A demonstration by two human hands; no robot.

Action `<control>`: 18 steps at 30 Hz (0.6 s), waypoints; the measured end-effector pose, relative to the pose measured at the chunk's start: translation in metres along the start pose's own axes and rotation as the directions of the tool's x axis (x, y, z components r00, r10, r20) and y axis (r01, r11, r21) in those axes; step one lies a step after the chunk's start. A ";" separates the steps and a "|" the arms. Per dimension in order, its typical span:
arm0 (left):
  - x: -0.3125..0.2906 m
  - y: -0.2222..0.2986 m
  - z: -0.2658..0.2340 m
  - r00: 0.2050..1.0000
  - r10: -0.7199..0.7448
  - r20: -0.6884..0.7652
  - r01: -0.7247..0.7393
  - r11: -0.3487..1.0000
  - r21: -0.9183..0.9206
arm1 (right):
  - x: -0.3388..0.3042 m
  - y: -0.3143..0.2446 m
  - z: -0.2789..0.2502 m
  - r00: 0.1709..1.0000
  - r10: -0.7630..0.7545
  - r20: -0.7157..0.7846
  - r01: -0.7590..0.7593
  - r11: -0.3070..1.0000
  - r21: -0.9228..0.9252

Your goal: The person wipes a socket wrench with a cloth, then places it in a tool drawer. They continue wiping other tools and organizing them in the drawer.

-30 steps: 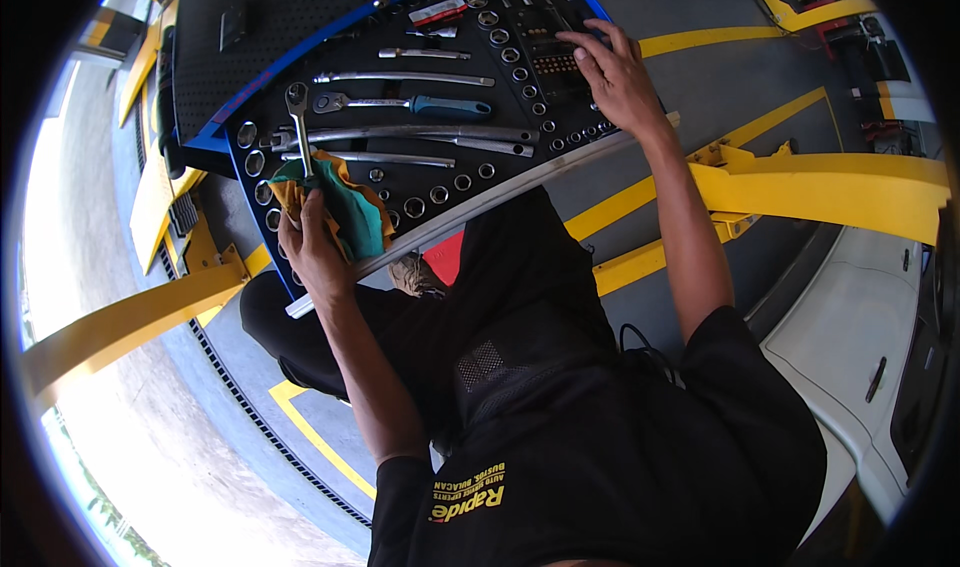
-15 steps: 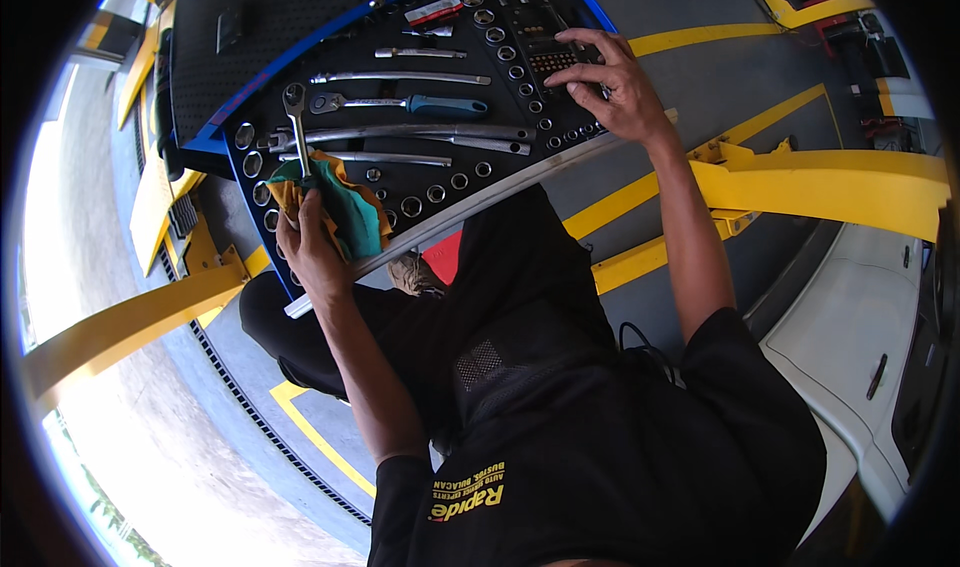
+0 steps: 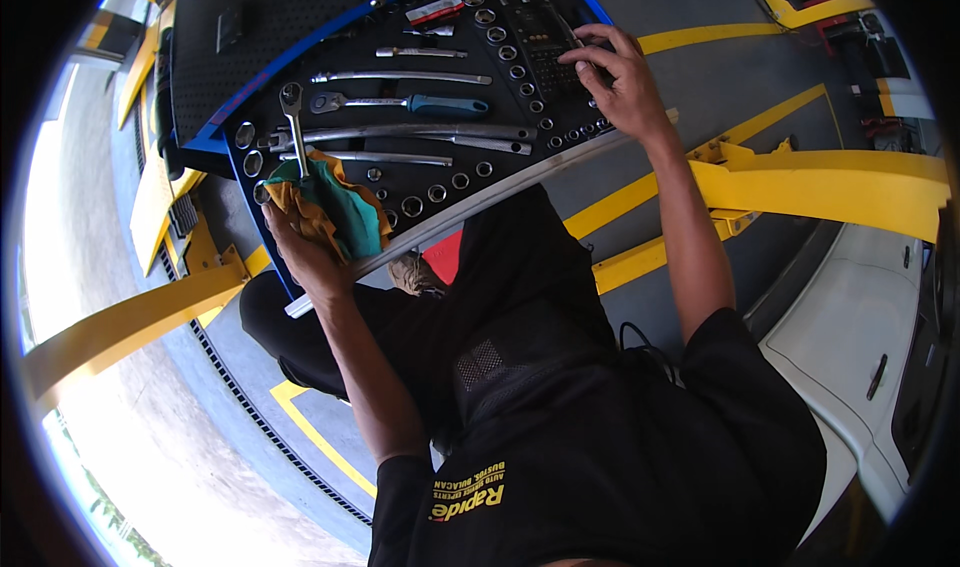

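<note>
A green-and-yellow rag (image 3: 325, 207) and a combination wrench (image 3: 293, 125) are gripped together by the left hand (image 3: 300, 252) at the left end of the blue-edged tool tray (image 3: 225, 132), unchanged from 1 second earlier. Ratchets and sockets (image 3: 435, 192) lie between. At the right end, the right hand (image 3: 620, 77), unclenched, has been shifted slightly rightward, its fingertips pressed on the bit rows (image 3: 545, 52), suggesting a search there.
</note>
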State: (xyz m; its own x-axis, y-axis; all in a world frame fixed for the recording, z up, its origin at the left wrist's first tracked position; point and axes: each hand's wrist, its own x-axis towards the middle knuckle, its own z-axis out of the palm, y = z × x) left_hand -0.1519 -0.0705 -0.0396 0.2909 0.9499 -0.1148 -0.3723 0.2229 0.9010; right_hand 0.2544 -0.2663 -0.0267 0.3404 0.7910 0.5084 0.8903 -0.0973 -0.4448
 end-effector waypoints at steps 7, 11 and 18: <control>0.006 -0.016 -0.024 0.976 0.217 -0.036 -0.176 0.869 0.462 | 0.002 -0.005 0.002 1.000 0.007 -0.025 -0.009 0.994 -0.113; 0.015 -0.029 -0.053 0.964 0.250 0.086 -0.240 0.687 0.686 | 0.001 -0.004 0.003 1.000 0.012 -0.019 -0.015 0.989 -0.145; 0.013 -0.031 -0.053 0.929 0.320 0.184 -0.339 0.544 0.768 | 0.001 -0.004 0.002 1.000 0.019 -0.002 -0.019 0.989 -0.147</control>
State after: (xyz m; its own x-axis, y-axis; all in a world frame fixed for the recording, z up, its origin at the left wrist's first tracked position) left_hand -0.1834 -0.0534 -0.0907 0.3130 0.9138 0.2589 0.3753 -0.3694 0.8501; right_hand 0.2508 -0.2644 -0.0260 0.3580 0.7877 0.5014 0.9184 -0.2001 -0.3413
